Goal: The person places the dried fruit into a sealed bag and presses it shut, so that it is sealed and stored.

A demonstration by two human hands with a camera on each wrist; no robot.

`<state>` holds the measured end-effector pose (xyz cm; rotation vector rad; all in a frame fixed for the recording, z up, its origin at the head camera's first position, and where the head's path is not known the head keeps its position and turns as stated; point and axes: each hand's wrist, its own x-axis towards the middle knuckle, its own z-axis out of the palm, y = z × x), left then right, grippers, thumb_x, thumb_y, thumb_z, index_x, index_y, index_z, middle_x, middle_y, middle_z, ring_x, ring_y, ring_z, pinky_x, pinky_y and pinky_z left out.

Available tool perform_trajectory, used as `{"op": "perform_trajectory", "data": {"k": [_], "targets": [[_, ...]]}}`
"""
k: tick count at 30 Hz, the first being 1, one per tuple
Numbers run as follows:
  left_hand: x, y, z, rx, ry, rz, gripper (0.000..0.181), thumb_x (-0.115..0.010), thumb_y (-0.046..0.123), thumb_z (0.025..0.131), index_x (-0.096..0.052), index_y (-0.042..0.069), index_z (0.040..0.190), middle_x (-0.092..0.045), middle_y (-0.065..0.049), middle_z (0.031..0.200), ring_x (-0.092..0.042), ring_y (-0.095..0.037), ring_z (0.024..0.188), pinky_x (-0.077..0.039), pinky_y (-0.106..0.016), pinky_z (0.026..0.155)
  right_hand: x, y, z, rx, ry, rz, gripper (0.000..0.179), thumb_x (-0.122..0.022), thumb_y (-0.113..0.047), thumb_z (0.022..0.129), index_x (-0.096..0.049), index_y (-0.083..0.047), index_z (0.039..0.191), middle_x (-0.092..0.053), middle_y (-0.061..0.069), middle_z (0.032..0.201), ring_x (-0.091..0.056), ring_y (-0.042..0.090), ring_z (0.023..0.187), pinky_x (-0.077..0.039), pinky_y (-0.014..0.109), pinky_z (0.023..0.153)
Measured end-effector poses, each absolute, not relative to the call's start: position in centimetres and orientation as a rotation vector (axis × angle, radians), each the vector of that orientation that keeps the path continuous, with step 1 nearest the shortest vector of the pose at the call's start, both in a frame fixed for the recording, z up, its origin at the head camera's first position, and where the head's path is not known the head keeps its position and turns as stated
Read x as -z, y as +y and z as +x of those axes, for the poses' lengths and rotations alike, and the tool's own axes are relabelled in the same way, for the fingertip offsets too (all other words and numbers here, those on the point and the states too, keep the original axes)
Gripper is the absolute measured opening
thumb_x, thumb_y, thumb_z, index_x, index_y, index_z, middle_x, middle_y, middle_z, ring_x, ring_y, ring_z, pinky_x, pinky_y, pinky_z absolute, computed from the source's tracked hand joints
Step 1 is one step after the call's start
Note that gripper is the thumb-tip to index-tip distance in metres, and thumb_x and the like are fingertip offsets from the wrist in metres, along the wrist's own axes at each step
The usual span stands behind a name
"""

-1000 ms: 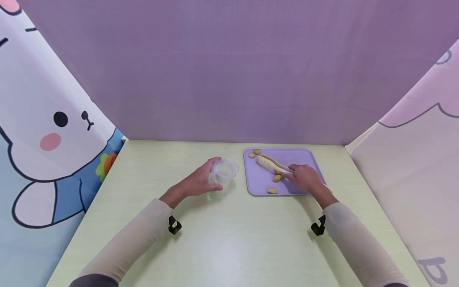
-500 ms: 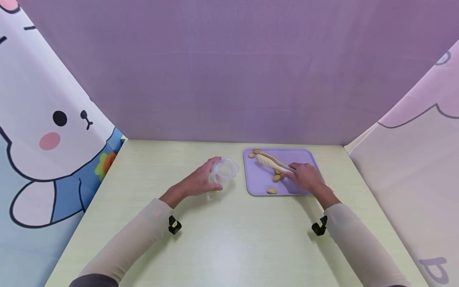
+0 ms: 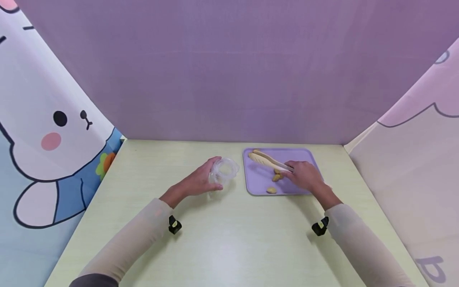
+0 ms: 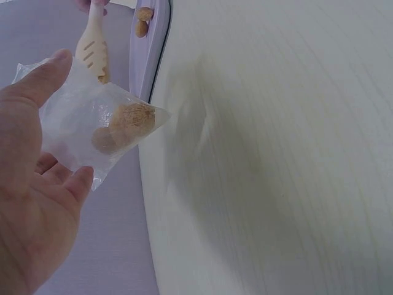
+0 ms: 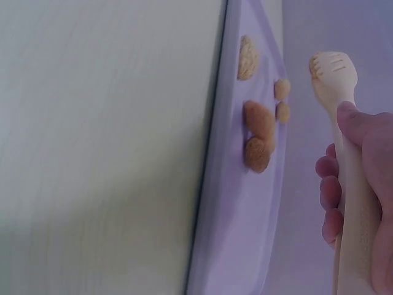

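While the right grip (image 3: 303,175) clasps jutting tongs (image 5: 354,209), the left grip (image 3: 199,179) holds a bag (image 4: 77,120).

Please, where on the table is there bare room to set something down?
The table is bare between the two sleeves, and between the left hand and cartoon wall. The tray is crowded around its middle with nuts, tongs and the right hand.

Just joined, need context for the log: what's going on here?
A person's left hand holds a clear bag with nut-like pieces inside, beside the purple tray. The right hand grips beige tongs over the tray, apparently with another piece at their tips. More pieces lie on the tray.
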<state>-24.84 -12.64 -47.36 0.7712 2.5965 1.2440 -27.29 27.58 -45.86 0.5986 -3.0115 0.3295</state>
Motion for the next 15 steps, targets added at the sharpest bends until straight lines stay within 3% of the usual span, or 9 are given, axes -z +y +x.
{"op": "perform_trajectory", "data": {"k": [7, 15], "targets": [[47.5, -13.0, -24.9, -1.250, 2.602, 0.781, 0.100, -0.087, 0.022, 0.080, -0.026, 0.006, 0.157, -0.050, -0.016, 0.145, -0.054, -0.029, 0.124, -0.046, -0.054, 0.108, 44.7, 26.1, -26.4, -0.343, -2.953, 0.678, 0.028, -0.071, -0.043, 0.093, -0.074, -0.018, 0.106, -0.057, -0.006, 0.067, -0.051, 0.016, 0.064, -0.038, 0.031, 0.059], [47.8, -12.9, -25.1, -1.238, 2.600, 0.781, 0.101, -0.087, 0.026, 0.081, -0.025, 0.007, 0.158, -0.049, -0.015, 0.147, -0.053, -0.028, 0.125, -0.045, -0.053, 0.109, 43.5, 24.9, -25.5, -0.388, -2.884, 0.765, 0.025, -0.073, -0.036, 0.093, -0.075, -0.015, 0.107, -0.059, -0.008, 0.067, -0.049, 0.012, 0.061, -0.039, 0.031, 0.059]]}}
